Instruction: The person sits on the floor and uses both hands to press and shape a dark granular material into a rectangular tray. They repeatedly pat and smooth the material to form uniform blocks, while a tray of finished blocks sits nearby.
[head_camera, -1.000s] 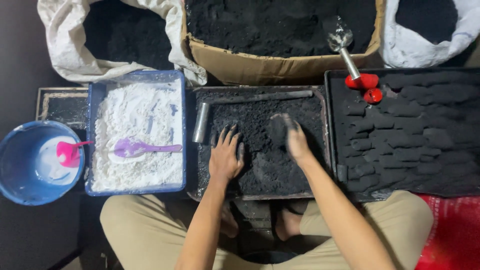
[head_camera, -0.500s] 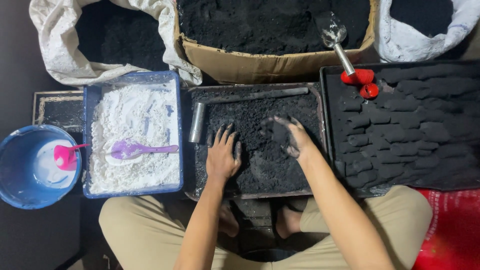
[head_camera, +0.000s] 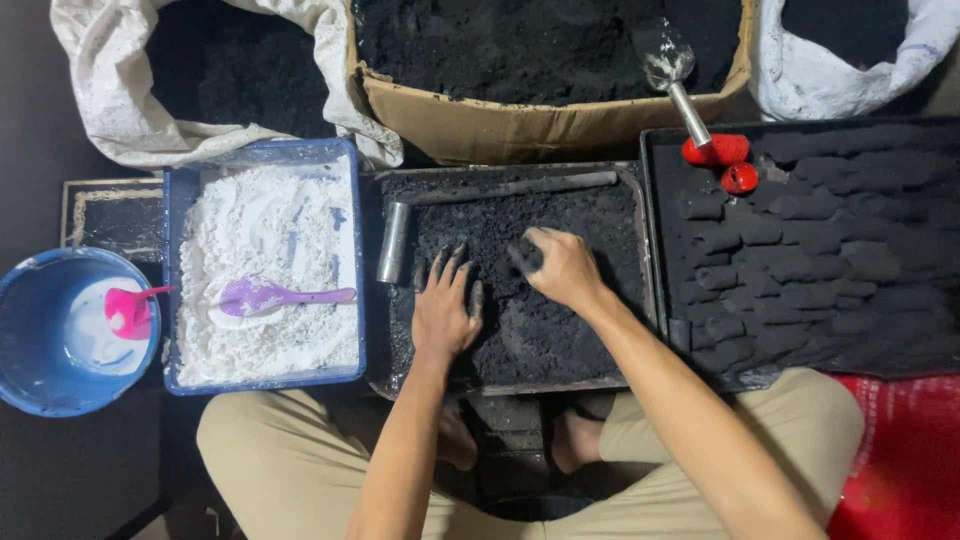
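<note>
While the left hand (head_camera: 443, 312) lies flat, fingers spread, on damp black powder in the shallow dark metal tray (head_camera: 640, 200), the right hand (head_camera: 562, 268) pinches a clump; loose powder could spill over the tray's low rim.

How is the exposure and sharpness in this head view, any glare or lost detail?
Head view: sharp and evenly lit; both hands, left hand and right hand, are crisp. The white powder is bright but keeps texture. The black powder and left corner go nearly featureless. No glare.

Spoon (head_camera: 270, 297) in tub (head_camera: 345, 160) left of tray (head_camera: 640, 200)
</note>
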